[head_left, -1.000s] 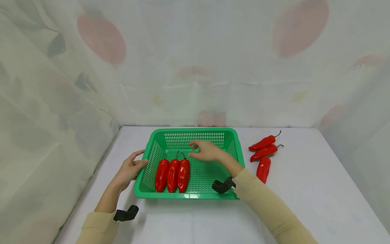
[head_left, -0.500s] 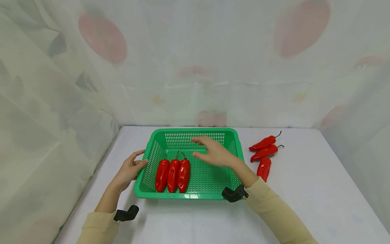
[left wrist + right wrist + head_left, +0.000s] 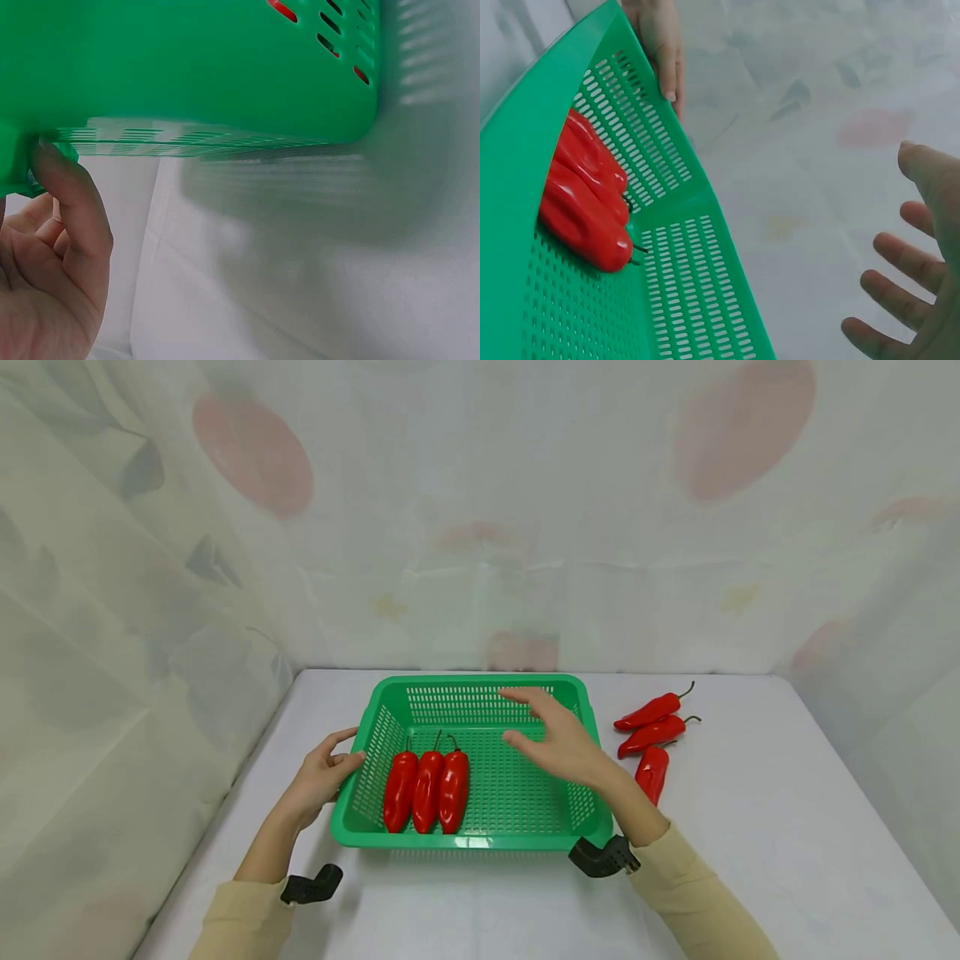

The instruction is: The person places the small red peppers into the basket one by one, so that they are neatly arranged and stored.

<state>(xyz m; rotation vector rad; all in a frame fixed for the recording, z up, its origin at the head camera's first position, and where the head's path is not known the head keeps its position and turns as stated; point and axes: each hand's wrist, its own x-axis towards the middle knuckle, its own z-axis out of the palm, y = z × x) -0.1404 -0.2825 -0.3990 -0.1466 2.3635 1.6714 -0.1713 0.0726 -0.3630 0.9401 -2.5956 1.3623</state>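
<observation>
A green plastic basket point(image 3: 480, 843) with slotted walls stands on the table. Inside it, at the left, three red peppers point(image 3: 453, 789) lie side by side with their stems pointing to the back. My left hand point(image 3: 315, 781) grips the basket's left rim; the left wrist view shows a bent finger point(image 3: 79, 195) against the rim's edge. Over the right part of the basket hangs my right hand point(image 3: 566, 743), holding nothing, its fingers spread apart in the right wrist view. Three more red peppers point(image 3: 651, 735) lie on the table to the right of the basket, the nearest partly behind my right forearm.
A white cloth covers the table point(image 3: 772, 827). Pale printed curtains point(image 3: 622, 568) hang behind it and at both sides. Each wrist carries a small black camera point(image 3: 313, 885).
My right hand has moved right and slightly toward me, away from the peppers in the basket, and its fingers have spread. The left hand and all the peppers have stayed in place.
</observation>
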